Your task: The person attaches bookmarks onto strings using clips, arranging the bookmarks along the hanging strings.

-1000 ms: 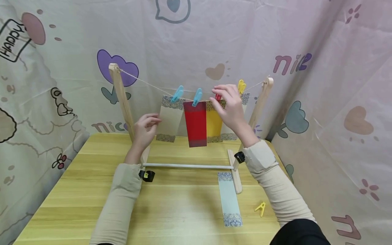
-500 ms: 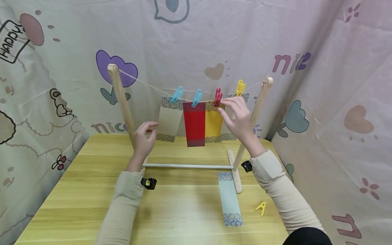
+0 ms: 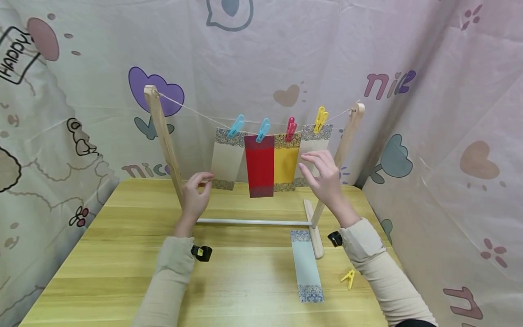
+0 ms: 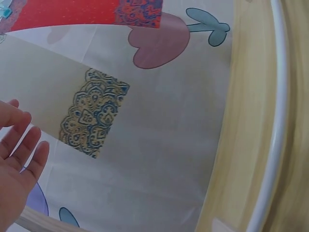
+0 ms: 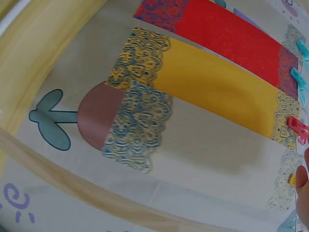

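Four-sided paper strips hang from a string (image 3: 192, 109) between two wooden posts: a cream one (image 3: 228, 161), a red one (image 3: 260, 168), a yellow one (image 3: 286, 161) and a white one (image 3: 316, 144). Blue clothespins (image 3: 236, 126) hold the cream and red strips, a red clothespin (image 3: 290, 129) the yellow, a yellow clothespin (image 3: 320, 120) the white. My right hand (image 3: 325, 179) hovers in front of the white strip, holding nothing, its fingers loosely bent. Beside the cream strip, my left hand (image 3: 196, 195) hangs with relaxed fingers and nothing in them.
On the table (image 3: 122, 254) lies a pale blue strip (image 3: 306, 265) with patterned ends, beside the frame's right foot (image 3: 313, 234). A loose yellow clothespin (image 3: 348, 278) lies to its right. A white rod (image 3: 253, 221) joins the posts low down.
My right hand has let go of the red clothespin and moved down and right, leaving it clipped on the yellow strip. My left hand has sunk lower.
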Tool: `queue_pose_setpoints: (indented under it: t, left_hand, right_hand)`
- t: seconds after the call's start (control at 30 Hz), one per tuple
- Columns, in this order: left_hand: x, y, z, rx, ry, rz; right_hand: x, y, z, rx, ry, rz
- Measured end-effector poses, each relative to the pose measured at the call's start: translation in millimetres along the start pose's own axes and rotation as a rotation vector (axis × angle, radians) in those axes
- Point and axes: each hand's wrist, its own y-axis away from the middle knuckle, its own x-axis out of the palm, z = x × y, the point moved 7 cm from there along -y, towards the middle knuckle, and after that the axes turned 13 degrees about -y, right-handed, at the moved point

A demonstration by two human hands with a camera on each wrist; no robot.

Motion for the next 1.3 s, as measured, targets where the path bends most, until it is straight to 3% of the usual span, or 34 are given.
queue_pose_setpoints:
  t: [0.37, 0.7, 0.93, 1.03, 1.3]
  left_hand:
    - [9.4, 16.9, 4.4, 0.013, 0.027, 0.002]
    - [17.1, 27.6, 5.4, -0.028, 0.033, 0.030]
    - [12.4, 31.1, -18.6, -0.014, 0.021, 0.025]
    - [15.7, 33.5, -13.8, 0.010, 0.018, 0.016]
    - [29.9, 44.6, 2.2, -0.105, 0.021, 0.100]
  right_hand:
    - [-10.3, 29.3, -2.3, 0.048, -0.018, -0.041]
    - [-18.9, 50.5, -3.6, 0.087, -0.031, -0.057]
    - [-23.2, 63.7, -2.8, 0.105, -0.022, -0.044]
    - [-24.7, 67.2, -0.8, 0.088, -0.024, -0.043]
    - [-28.6, 77.6, 0.8, 0.049, -0.021, -0.048]
